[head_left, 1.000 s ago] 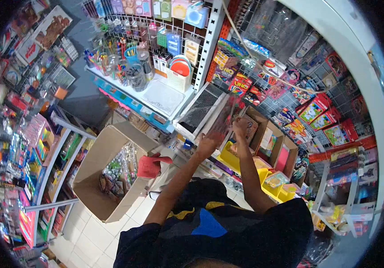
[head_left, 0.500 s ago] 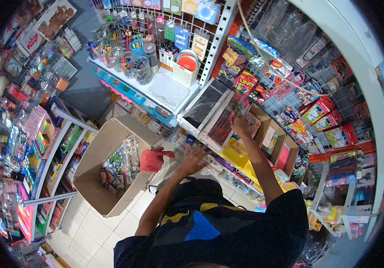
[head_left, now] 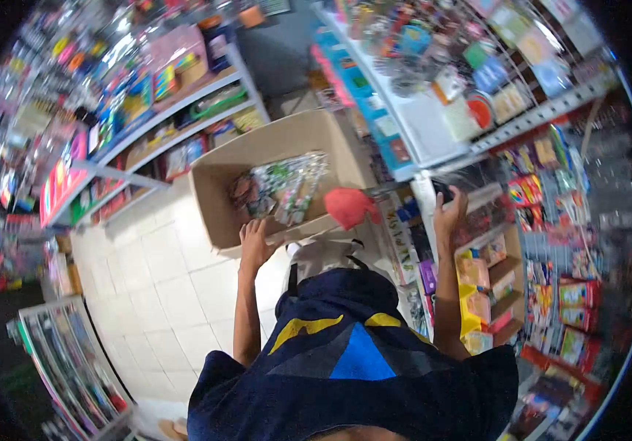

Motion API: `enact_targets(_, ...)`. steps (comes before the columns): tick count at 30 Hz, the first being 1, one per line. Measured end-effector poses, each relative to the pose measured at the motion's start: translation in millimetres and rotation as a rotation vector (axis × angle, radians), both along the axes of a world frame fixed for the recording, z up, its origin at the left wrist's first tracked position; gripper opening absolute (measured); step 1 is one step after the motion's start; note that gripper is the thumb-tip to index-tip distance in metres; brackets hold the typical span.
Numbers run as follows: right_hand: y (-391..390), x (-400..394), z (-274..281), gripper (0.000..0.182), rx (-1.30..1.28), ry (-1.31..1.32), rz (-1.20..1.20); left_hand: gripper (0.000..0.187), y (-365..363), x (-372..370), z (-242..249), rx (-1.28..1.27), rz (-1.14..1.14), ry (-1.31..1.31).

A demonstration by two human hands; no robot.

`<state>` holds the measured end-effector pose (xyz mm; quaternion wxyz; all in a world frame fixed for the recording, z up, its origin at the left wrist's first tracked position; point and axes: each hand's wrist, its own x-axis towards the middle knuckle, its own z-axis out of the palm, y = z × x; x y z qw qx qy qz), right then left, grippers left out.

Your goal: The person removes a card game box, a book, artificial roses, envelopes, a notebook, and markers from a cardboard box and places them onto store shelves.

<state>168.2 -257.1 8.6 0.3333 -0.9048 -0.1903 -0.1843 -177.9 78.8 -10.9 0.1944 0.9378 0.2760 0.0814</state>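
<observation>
A large open cardboard box [head_left: 217,176] stands on the floor in front of me, with several shiny plastic-wrapped packets [head_left: 290,184] in it. My left hand [head_left: 255,242] is at the box's near rim, fingers apart and reaching over the edge. To the right, my right hand [head_left: 450,212] is over the end of a white-edged bin, fingers curled about a small dark thing [head_left: 443,192] too blurred to name. A crumpled red cloth-like item [head_left: 348,208] lies at the box's near right corner, between my hands.
Divided cardboard trays [head_left: 503,287] and a yellow tray [head_left: 468,309] sit on the right shelf. A white shelf [head_left: 422,125] with stationery runs behind the box. Stocked shelves [head_left: 176,117] stand at left, a low rack [head_left: 73,360] at lower left. Tiled floor [head_left: 154,287] shows between them.
My view has swung right-to-left toward the box. My left hand has gone from beside the shelf to the box rim. My right hand has left the red packets for the bin's end.
</observation>
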Motion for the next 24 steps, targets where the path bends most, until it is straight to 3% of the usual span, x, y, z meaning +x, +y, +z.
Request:
enact_targets(4,116,-61,28,0.026,0.049,0.107,0.368,0.048,16,-57,-38,-0.126,-0.05,0.234)
enact_targets(7,181,-80,0,0.022,0.043,0.183,0.594,0.032,21,-55,-54,-0.171,0.061,0.158)
enact_targets(10,234,-96,-18,0.018,-0.026,0.597,0.744,0.016,24,-49,-60,-0.001,0.083,-0.008)
enact_targets(13,266,-92,-87,0.019,-0.45,0.723,0.942,0.014,28,-47,-54,-0.068,0.119,0.13)
enact_targets(16,272,-76,-162,0.018,-0.674,0.79,1.058,0.021,34,-48,-60,-0.101,0.144,0.181)
enact_targets(19,289,-68,-203,0.026,-0.989,1.298,0.689,0.023,37,-49,-74,-0.143,0.157,0.225)
enact_targets(21,290,-63,-225,0.035,-0.804,1.482,0.508,0.019,38,-51,-95,-0.155,0.131,0.245)
enact_targets(24,297,-54,-291,0.052,-0.58,1.604,0.265,0.015,40,-39,-56,-0.254,0.189,0.213)
